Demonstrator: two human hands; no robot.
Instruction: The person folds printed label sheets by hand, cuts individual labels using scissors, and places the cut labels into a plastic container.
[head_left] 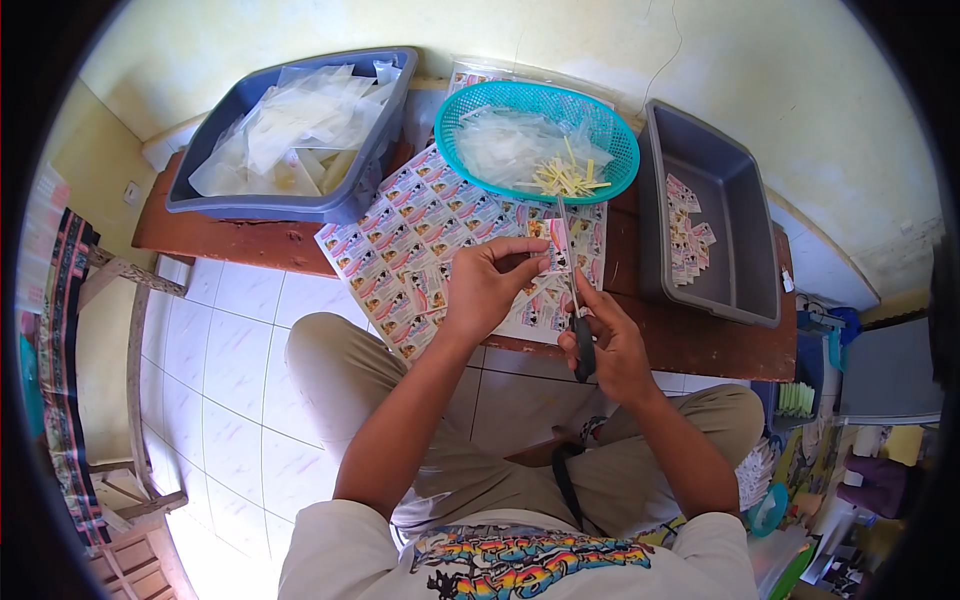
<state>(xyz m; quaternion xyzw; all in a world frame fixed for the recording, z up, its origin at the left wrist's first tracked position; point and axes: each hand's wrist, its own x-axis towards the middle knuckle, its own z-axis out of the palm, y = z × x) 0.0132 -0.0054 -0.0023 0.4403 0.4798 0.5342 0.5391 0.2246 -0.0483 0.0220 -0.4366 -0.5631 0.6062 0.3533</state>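
Between the thumb and fingers of my left hand (495,285) is a small printed paper label (556,240). My right hand (612,345) grips a pair of scissors (583,345) with dark handles, the blades pointing away from me along the label's right edge. Beneath both hands lies a large sheet of printed labels (420,235) on the brown bench (690,350). Just beyond the blades, a turquoise basket (450,150) holds clear plastic pieces and thin yellow strips (570,178). On the right, a grey tray (735,240) contains several cut labels (685,240).
A blue-grey tub (290,207) piled with translucent plastic bags (310,115) stands at the bench's left end. The wall (560,40) rises directly behind the bench. White floor tiles (240,310) show at the left, and my bent knees are close to the bench's front edge.
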